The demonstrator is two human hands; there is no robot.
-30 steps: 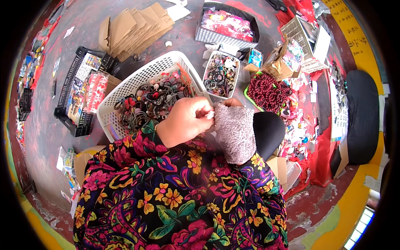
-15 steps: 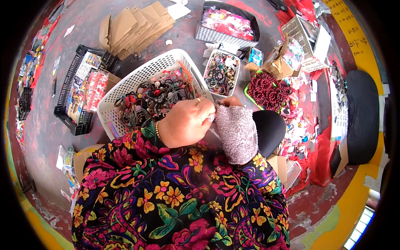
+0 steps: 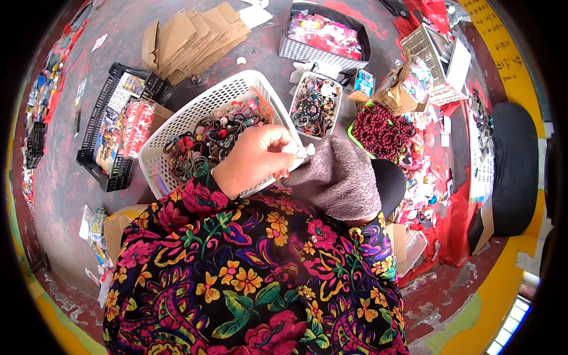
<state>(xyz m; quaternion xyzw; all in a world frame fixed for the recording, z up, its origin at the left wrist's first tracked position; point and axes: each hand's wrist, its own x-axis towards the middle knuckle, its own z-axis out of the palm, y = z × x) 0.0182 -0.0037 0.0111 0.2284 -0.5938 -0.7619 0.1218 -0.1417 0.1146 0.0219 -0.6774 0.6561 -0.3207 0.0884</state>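
My left hand [image 3: 257, 157] is closed in a pinch, thumb and forefinger on a small whitish piece [image 3: 307, 150] too small to name. It hovers over the near right edge of a white perforated basket [image 3: 160, 142], which holds a heap of dark, red and pink hair ties [image 3: 216, 133]. A fuzzy mauve-grey cloth [image 3: 346, 183] drapes over my right hand, hiding its fingers; only a bit of wrist shows below. The cloth's left edge lies close by my left fingertips. Beyond is a smaller white basket [image 3: 337, 115] of mixed hair accessories.
Dark red beads [image 3: 384, 133] fill a green-rimmed tray on the right. A black crate [image 3: 89, 139] stands left, with flattened cardboard [image 3: 192, 41] behind. A patterned bin [image 3: 322, 56] of pink packets sits at the back. Loose pieces litter the red cloth [image 3: 458, 219] at right.
The cloth has spread and now covers the right fingers that showed before. My left hand has turned from a fist into a raised pinch holding the whitish piece.
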